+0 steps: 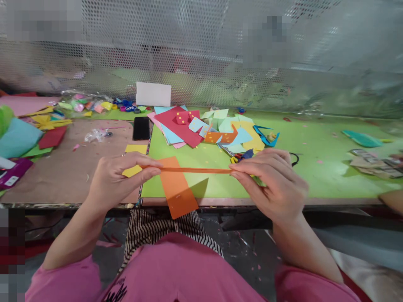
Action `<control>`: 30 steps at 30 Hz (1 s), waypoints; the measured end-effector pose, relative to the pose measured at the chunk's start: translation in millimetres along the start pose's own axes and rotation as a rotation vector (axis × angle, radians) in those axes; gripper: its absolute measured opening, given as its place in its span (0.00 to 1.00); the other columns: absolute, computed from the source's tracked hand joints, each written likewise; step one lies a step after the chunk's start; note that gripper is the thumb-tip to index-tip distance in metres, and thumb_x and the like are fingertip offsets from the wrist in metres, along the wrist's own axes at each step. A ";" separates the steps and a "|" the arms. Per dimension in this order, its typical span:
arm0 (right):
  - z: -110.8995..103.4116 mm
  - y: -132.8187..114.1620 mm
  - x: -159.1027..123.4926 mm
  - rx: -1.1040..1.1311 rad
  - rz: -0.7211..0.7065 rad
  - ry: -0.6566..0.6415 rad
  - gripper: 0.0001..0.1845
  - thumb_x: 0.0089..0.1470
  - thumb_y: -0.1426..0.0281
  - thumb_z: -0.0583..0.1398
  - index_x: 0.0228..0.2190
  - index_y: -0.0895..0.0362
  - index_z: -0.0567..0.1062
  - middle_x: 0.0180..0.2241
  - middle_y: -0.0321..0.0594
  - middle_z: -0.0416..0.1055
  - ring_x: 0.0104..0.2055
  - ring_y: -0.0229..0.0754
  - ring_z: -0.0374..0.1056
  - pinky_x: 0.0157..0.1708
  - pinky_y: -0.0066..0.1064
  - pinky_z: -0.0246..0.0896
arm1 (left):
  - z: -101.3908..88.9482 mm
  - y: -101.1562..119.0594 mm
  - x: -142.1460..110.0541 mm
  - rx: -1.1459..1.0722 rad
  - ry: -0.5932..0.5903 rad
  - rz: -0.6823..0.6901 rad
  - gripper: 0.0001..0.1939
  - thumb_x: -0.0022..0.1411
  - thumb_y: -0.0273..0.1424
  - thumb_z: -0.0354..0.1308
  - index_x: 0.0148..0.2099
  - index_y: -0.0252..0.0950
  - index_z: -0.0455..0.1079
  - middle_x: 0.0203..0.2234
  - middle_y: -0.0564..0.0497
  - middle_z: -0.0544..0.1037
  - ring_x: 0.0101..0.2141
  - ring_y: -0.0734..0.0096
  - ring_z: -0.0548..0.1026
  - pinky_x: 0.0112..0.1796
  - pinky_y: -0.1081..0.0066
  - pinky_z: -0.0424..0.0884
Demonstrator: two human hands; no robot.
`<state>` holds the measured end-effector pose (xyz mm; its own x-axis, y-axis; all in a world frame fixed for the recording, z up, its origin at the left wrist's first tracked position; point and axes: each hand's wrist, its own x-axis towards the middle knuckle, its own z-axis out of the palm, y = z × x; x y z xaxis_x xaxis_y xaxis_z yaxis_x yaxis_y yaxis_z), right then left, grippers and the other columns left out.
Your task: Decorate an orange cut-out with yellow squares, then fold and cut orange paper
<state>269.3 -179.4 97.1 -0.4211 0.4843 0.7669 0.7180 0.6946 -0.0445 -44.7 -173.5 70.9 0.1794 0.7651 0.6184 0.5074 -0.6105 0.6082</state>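
Note:
A thin orange paper strip (198, 170) is stretched level above the table's front edge. My left hand (121, 176) pinches its left end between thumb and forefinger, and a ring shows on one finger. At the other end my right hand (273, 180) grips the strip with thumb and fingertips. Beneath the strip lies a wider orange paper piece (179, 193), jutting over the table's edge. A yellow paper (136, 149) is partly hidden behind my left hand. Just beyond my right hand sit scissors (234, 158) and a dark blue item (247, 154), partly covered by the fingers.
Coloured sheets (179, 126) and folded, dotted paper pieces (222, 136) are heaped at the middle back. A black phone (141, 128) lies left of them, before a white card (153, 94). A perforated metal panel (201, 54) closes off the back. Papers (20, 134) crowd the far left.

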 end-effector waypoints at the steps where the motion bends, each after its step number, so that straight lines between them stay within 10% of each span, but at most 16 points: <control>1: -0.9 -1.2 0.8 0.050 0.066 -0.015 0.06 0.65 0.65 0.63 0.36 0.47 0.82 0.29 0.34 0.81 0.31 0.41 0.74 0.39 0.39 0.68 | 0.8 -1.5 -0.3 -0.060 0.030 -0.059 0.08 0.66 0.39 0.65 0.35 0.45 0.82 0.31 0.56 0.86 0.30 0.71 0.82 0.34 0.72 0.81; 5: 2.2 2.5 8.5 0.294 0.380 -0.140 0.10 0.64 0.59 0.63 0.34 0.51 0.81 0.29 0.36 0.80 0.27 0.38 0.70 0.25 0.31 0.63 | 8.5 -16.4 5.9 -0.351 0.121 -0.267 0.12 0.63 0.44 0.67 0.34 0.42 0.81 0.28 0.54 0.84 0.28 0.72 0.79 0.29 0.72 0.78; 12: 38.6 30.5 10.3 0.592 0.708 -0.296 0.21 0.57 0.50 0.66 0.30 0.56 0.78 0.23 0.34 0.70 0.23 0.34 0.60 0.21 0.27 0.51 | 23.1 -49.4 28.2 -0.660 -0.065 -0.495 0.32 0.69 0.56 0.48 0.36 0.34 0.80 0.31 0.41 0.85 0.36 0.57 0.83 0.36 0.61 0.80; 18: 51.3 32.2 6.3 0.636 0.746 -0.297 0.20 0.56 0.50 0.66 0.30 0.56 0.78 0.22 0.32 0.67 0.22 0.33 0.57 0.21 0.27 0.48 | 25.7 -53.1 25.4 -0.508 -0.029 -0.492 0.21 0.57 0.50 0.69 0.34 0.35 0.79 0.29 0.47 0.83 0.30 0.68 0.77 0.32 0.70 0.75; 30: 56.7 39.1 4.3 0.577 0.706 -0.323 0.20 0.55 0.50 0.65 0.29 0.55 0.78 0.28 0.37 0.75 0.28 0.38 0.64 0.30 0.32 0.59 | 31.1 -60.5 26.2 -0.506 -0.050 -0.489 0.20 0.58 0.50 0.67 0.33 0.37 0.78 0.28 0.52 0.79 0.31 0.71 0.73 0.34 0.71 0.71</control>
<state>264.2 -120.0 62.3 -0.1907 0.9533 0.2341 0.5173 0.3002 -0.8014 -44.4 -110.2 34.8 0.0752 0.9771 0.1992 0.0871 -0.2054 0.9748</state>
